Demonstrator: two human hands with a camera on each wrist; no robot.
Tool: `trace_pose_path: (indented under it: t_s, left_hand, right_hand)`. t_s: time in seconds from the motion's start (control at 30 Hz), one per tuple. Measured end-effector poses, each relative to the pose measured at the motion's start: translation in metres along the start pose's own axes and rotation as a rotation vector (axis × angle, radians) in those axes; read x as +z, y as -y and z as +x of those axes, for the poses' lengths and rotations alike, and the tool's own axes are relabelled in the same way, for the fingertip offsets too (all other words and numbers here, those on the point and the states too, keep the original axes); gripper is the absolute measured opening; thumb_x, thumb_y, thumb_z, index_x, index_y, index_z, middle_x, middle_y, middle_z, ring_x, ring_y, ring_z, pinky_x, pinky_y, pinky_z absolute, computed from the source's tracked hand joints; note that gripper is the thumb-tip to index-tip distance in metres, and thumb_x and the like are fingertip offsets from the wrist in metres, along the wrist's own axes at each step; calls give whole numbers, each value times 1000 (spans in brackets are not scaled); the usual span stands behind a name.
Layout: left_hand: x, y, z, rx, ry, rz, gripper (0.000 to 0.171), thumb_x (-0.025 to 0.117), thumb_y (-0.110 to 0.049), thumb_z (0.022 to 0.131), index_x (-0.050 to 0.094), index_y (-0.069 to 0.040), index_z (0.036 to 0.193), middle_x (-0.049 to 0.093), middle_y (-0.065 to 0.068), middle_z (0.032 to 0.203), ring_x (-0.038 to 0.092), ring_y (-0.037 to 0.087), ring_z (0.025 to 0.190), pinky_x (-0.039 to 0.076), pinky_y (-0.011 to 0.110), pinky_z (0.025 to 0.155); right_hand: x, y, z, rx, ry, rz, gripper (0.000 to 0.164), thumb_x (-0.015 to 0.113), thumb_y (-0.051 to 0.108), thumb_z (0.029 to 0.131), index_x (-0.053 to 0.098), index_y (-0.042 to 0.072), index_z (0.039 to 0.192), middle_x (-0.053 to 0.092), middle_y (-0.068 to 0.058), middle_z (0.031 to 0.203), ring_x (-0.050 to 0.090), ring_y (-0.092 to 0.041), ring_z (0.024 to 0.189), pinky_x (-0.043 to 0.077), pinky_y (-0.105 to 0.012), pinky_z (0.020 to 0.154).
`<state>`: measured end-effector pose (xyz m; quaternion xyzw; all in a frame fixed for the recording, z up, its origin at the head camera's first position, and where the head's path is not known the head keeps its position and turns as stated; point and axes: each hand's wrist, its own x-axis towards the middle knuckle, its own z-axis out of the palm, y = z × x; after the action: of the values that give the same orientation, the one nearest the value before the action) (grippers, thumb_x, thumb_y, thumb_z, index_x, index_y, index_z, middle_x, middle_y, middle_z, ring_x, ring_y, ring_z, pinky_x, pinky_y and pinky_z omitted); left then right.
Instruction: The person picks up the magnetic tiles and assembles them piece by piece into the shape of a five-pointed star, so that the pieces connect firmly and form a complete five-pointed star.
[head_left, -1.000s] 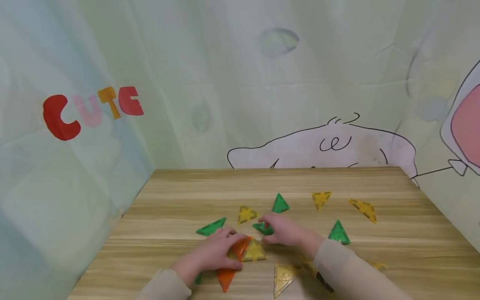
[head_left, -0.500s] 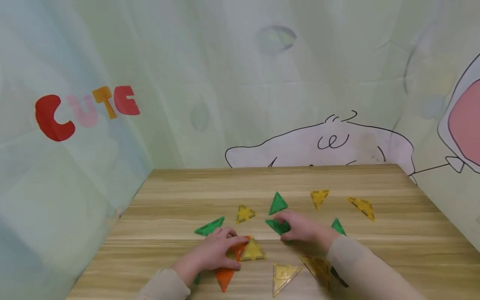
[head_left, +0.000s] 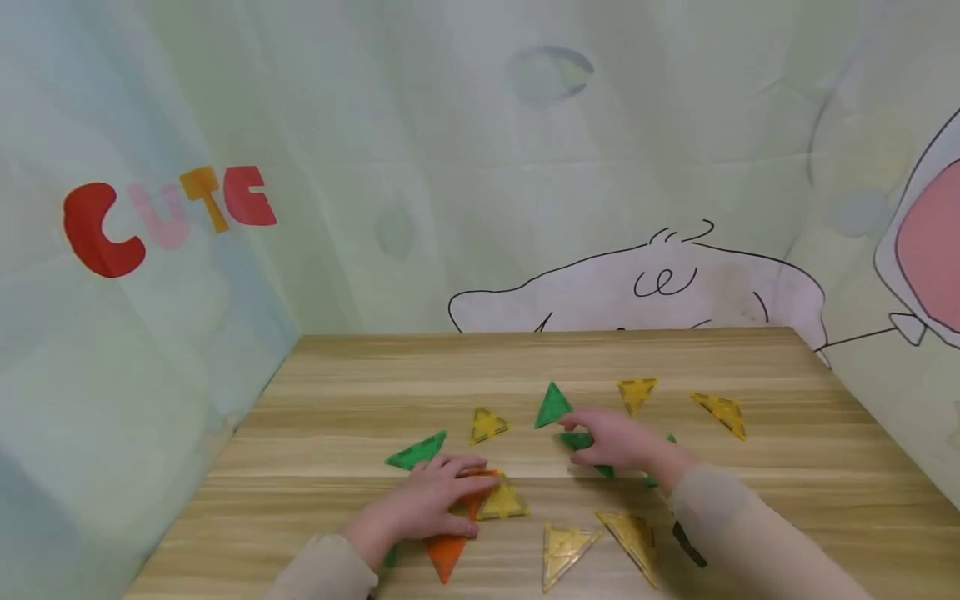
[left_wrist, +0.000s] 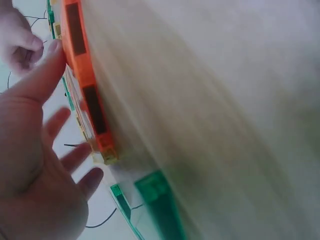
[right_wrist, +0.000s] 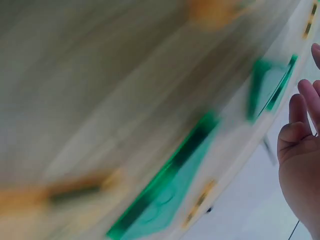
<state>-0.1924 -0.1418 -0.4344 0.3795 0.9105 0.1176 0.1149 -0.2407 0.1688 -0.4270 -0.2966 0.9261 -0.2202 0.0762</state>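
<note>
My left hand (head_left: 431, 498) rests over orange triangle tiles (head_left: 446, 554), fingers spread. In the left wrist view the thumb touches the edge of an orange tile (left_wrist: 85, 75). A yellow triangle tile (head_left: 502, 500) lies right beside those fingertips. My right hand (head_left: 618, 439) reaches over a green triangle tile (head_left: 577, 442) lying flat, its thumb overlapping the tile, its index finger stretched out beyond the upper edge. That fingertip is close to another green triangle tile (head_left: 552, 406). In the right wrist view the fingers look loosely extended near green tiles.
Yellow triangle tiles lie at the back: one (head_left: 489, 425) left of centre, one (head_left: 637, 395) and a longer one (head_left: 720, 412) at right. Two more (head_left: 566, 550) lie in front. A green tile (head_left: 416, 452) sits beyond my left hand. The wooden table (head_left: 360, 367) meets printed cloth.
The green tile under my right hand has slid rightward in steps. My right hand has moved right with it, its index finger now straighter. My left hand has hardly moved.
</note>
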Motion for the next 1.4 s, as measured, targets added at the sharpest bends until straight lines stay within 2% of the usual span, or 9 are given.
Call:
trace_pose_path:
  t_s: [0.1,0.3,0.43,0.57,0.7,0.83,0.93,1.17,1.4]
  left_hand:
    - [0,-2,2,53,22,-7,57,64,-39,87,44,-30,140,38,-4,145,36,28,125,31,56,96]
    - [3,-2,6,54,14,-12,56,64,-38,87,46,-28,139,40,-9,143,37,23,124,31,53,96]
    - [3,-2,5,53,5,-18,57,65,-39,86,47,-26,138,41,-9,142,38,23,124,32,52,95]
    - [4,-1,5,55,1,-26,57,65,-41,86,47,-25,139,42,-9,142,38,23,123,33,51,95]
    - [4,0,4,44,-4,-26,58,65,-42,85,48,-25,138,43,-9,141,39,24,122,33,51,95]
    - [3,2,2,16,-8,-32,58,67,-43,84,50,-25,136,44,-6,139,39,26,122,33,52,95]
    - [1,4,0,-5,-8,-44,59,68,-43,83,50,-25,136,46,-3,137,40,29,121,33,53,95]
    - [-1,8,-2,-28,-9,-55,62,66,-48,82,49,-25,137,47,1,136,40,31,119,32,54,95]
    - [-1,10,-5,-51,-1,-102,68,71,-44,79,48,-20,138,46,-1,138,38,31,124,28,55,100]
  right_hand:
    - [5,13,14,-12,14,7,49,70,25,83,56,7,127,59,-6,122,54,-26,113,42,-44,93]
    - [17,35,44,-25,68,74,54,70,22,84,51,8,133,53,-5,132,49,-25,121,38,-42,99]
    - [23,44,54,-27,106,59,56,68,21,86,48,9,136,49,-5,137,42,-25,127,31,-43,104]
    - [25,49,57,-7,148,12,55,65,22,88,46,10,138,45,-6,140,38,-27,130,28,-45,106]
    - [25,48,56,-50,131,-55,49,64,20,89,50,6,133,49,-9,137,41,-27,128,27,-46,106]
    - [24,44,55,-115,63,-87,35,67,16,86,61,3,117,63,-9,114,56,-25,110,38,-42,97]
    - [25,42,53,-124,23,-74,30,69,15,84,64,2,110,65,-7,100,59,-22,96,45,-39,87]
    - [33,44,50,-43,14,-22,54,68,27,87,50,1,130,53,-14,128,46,-30,121,35,-44,101]
    - [39,45,50,-11,6,-59,56,67,30,87,48,3,132,52,-12,131,46,-29,121,35,-42,100]
